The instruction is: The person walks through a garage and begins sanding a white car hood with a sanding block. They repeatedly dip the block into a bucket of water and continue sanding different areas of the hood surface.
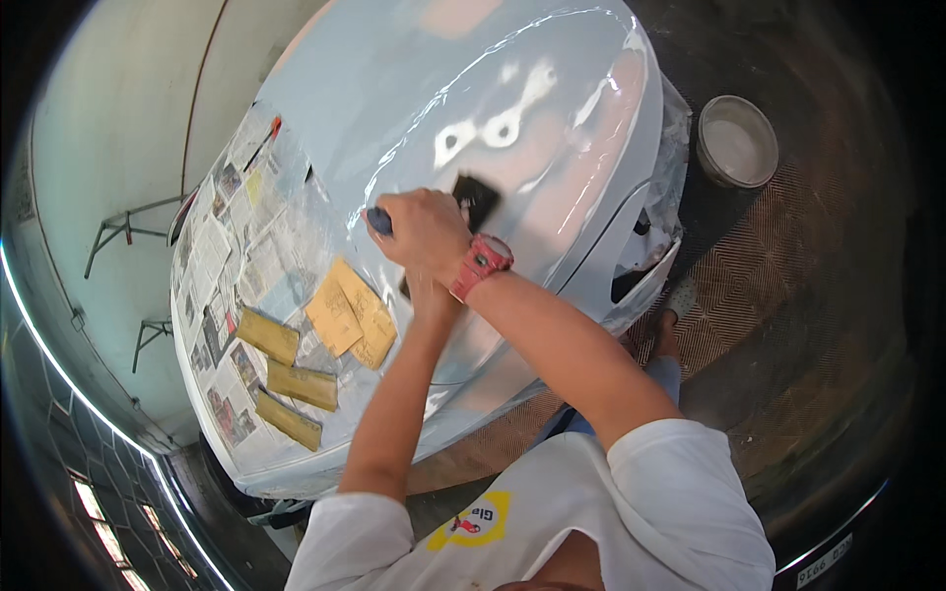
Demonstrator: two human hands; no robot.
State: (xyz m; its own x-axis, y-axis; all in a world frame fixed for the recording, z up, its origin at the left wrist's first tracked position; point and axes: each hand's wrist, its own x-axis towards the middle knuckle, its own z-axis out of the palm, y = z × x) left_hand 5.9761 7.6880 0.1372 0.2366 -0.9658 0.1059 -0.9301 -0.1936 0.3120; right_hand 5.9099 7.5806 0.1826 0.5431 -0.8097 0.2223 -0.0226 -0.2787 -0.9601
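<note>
Right hand (426, 233): fingers curled tight round a blue-handled tool (379, 222), pressed to the pale blue car body (493, 79).
Left hand (422, 291): tucked under the right wrist, mostly hidden; grip cannot be told.
Dark pad (478, 197): flat on the panel, just beyond the right knuckles.
Sandpaper sheets (350, 313): on newspaper (222, 246), left of the hands.
Bowl (737, 141): on the floor, well right; whitish inside, contents unclear.

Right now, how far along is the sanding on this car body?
Done: newspaper masking covers the panel on the left, with sandpaper sheets lying on it. In hand: both hands work together on the glossy white panel, the right hand on top by a dark sanding block, the left hand mostly hidden under it. Left: I cannot tell how much remains.
</note>
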